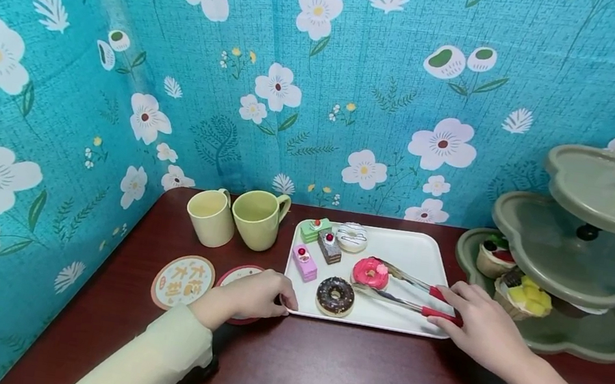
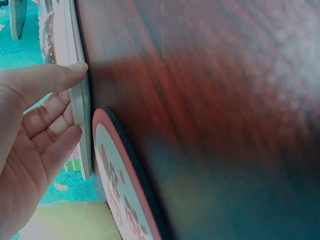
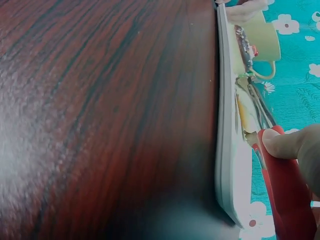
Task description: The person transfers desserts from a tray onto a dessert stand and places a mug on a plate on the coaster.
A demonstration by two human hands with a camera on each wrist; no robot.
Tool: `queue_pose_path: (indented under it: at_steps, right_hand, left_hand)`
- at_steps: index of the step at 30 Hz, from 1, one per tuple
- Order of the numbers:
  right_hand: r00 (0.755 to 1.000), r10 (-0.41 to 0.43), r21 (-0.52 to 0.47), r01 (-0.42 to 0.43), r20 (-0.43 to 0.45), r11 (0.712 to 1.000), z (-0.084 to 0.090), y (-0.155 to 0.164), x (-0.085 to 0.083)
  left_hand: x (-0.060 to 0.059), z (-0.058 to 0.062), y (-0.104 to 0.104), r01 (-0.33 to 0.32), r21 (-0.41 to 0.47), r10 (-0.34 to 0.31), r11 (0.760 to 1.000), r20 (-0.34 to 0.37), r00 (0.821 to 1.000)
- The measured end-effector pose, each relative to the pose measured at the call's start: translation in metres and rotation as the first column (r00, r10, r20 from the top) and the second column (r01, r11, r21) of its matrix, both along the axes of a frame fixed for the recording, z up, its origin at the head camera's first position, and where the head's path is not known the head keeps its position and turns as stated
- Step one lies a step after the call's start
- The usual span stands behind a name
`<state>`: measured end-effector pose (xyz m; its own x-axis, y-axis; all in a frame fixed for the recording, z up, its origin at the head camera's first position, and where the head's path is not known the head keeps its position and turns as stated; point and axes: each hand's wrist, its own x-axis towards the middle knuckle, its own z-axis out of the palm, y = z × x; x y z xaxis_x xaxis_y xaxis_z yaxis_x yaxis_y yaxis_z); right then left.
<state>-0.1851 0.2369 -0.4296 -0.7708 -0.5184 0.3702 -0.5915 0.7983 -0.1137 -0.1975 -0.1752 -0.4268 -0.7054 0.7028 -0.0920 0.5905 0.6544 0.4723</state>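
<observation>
So the right hand (image 1: 480, 324) is gripping a pair of metal tongs (image 1: 408, 291) by their red handles, fingers curled round them, and the tong tips are closed around a pink-frosted donut (image 1: 369, 272) sitting on the white tray (image 1: 422, 254). From the right wrist view you can see a fingertip pressed on the red handle (image 3: 282, 192), with the tray edge-on right beside it.

The left hand (image 1: 254, 293) is parked at the tray's near left corner. In the left wrist view the fingers (image 2: 55, 80) look pretty much straight, tips pressed against the tray's rim (image 2: 80, 100), not wrapped round anything.

Also on the tray: a chocolate donut (image 1: 335, 296) just in front of the pink one, a white-iced donut (image 1: 351, 237) at the back, a green cake slice (image 1: 315, 228), a brown cake slice (image 1: 329, 247) and a pink cake slice (image 1: 305, 262).

Left of the tray sit two pale yellow-green mugs (image 1: 239, 217) side by side, and in front of them two round coasters: one (image 1: 183, 281) in plain sight, the other red-rimmed coaster (image 1: 239, 273) partly under the left hand.

On the right edge of the dark wood tabletop (image 1: 351, 382) there's a three-tier grey-green stand (image 1: 576, 256), with a couple of fruit-topped cupcakes (image 1: 523, 294) on its bottom tier. Teal floral cloth (image 1: 300, 73) hangs behind everything.
</observation>
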Motion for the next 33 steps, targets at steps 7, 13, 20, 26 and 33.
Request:
queue_pose_path:
  at_steps: [7,13,20,26,33]
  right_hand:
    - [0.998,-0.046,-0.003,0.047,0.038,0.999,0.01,0.006,0.004]
    - [0.998,-0.068,0.01,0.067,0.01,0.998,0.016,0.012,0.005]
    - [0.997,-0.068,0.004,0.069,-0.031,0.998,0.023,0.018,0.01]
    - [0.995,-0.094,-0.005,0.094,-0.024,0.996,0.034,0.019,0.013]
    - [0.993,-0.112,-0.008,0.112,-0.039,0.994,0.042,0.023,0.014]
  left_hand:
    - [0.0,-0.001,0.001,-0.003,-0.002,0.003,1.0,0.011,1.0]
    - [0.0,-0.002,0.0,-0.004,0.002,0.004,1.0,0.001,1.0]
    - [-0.001,-0.002,0.0,-0.005,-0.009,0.005,1.0,0.0,1.0]
    - [-0.001,-0.001,0.001,-0.011,-0.018,0.011,1.0,0.001,1.0]
    - [0.0,-0.001,0.001,-0.014,-0.021,0.015,1.0,0.004,1.0]
